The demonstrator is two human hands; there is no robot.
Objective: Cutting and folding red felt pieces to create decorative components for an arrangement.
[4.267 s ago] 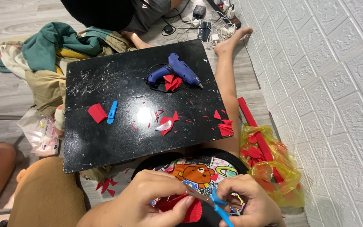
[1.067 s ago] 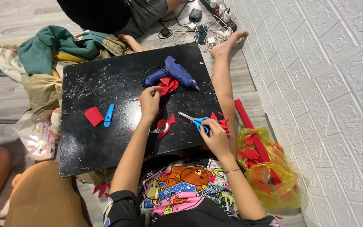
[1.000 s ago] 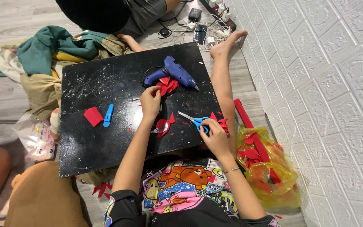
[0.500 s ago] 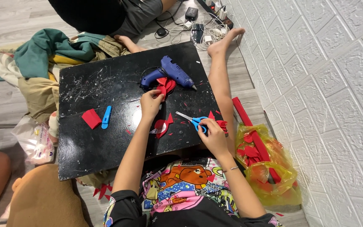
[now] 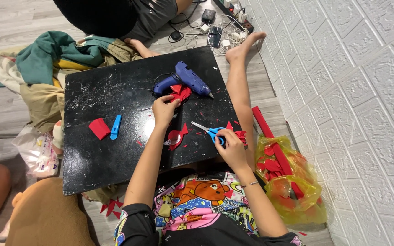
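Observation:
My left hand [image 5: 164, 110] reaches forward over the black board [image 5: 115, 155] and pinches a red foam piece [image 5: 180, 93] lying just below the blue glue gun [image 5: 185, 80]. My right hand [image 5: 231, 146] rests near the board's right edge, its fingers on the handles of blue-handled scissors [image 5: 208, 130] that lie flat on the board. More red foam cut-outs [image 5: 175, 137] sit between my two hands, and small red scraps [image 5: 241, 135] lie beside my right hand.
A red foam square [image 5: 99, 128] and a blue utility knife [image 5: 115, 126] lie on the board's left. A yellow bag of red scraps [image 5: 288, 182] sits by the white brick wall. Another person sits beyond the board; clothes [image 5: 55, 59] pile up at the left, cables at the top.
Earlier both hands were at my lap cutting red foam with the scissors. They have since moved out onto the board; in the last second the left hand edged closer to the glue gun.

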